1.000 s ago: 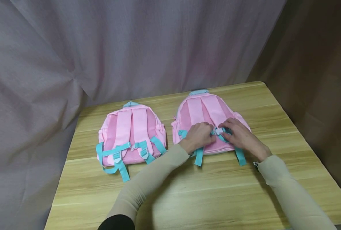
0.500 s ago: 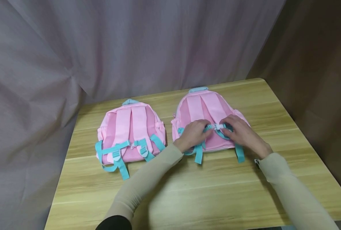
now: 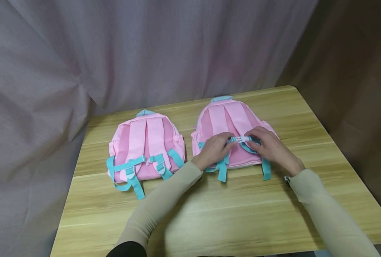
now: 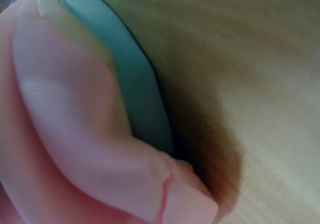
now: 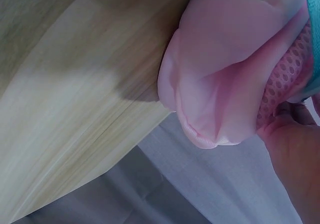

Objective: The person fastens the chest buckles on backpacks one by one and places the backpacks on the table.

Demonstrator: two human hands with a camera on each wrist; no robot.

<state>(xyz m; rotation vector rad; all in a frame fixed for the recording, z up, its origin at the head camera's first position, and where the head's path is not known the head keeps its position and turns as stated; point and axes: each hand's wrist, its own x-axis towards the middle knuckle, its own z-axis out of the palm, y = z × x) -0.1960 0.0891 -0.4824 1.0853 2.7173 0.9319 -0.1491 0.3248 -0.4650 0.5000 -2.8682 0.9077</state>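
A pink backpack [image 3: 238,114] lies with its shoulder straps up on the right part of the table. Across its lower back runs a teal strap with a white side-release buckle [image 3: 242,139], whose halves are together in one line. My left hand [image 3: 213,148] pinches the strap at the buckle's left end. On the other side, my right hand [image 3: 271,146] grips the strap at the buckle's right end, thumb below and fingers above. The right wrist view shows part of my right hand [image 5: 295,154] beside the pink side pocket [image 5: 220,84]. Pink fabric [image 4: 75,109] fills much of the left wrist view.
A second pink backpack [image 3: 139,142] with teal straps lies to the left, close to my left forearm. Beneath both is a wooden table [image 3: 229,214]. Grey curtain [image 3: 161,53] hangs behind it, and a brown one [image 3: 348,71] stands on the right.
My hands have drawn slightly apart, my left hand shifting a little left, so more of the buckle shows between them. Everything sits a little higher in the view. Neither backpack has noticeably moved.
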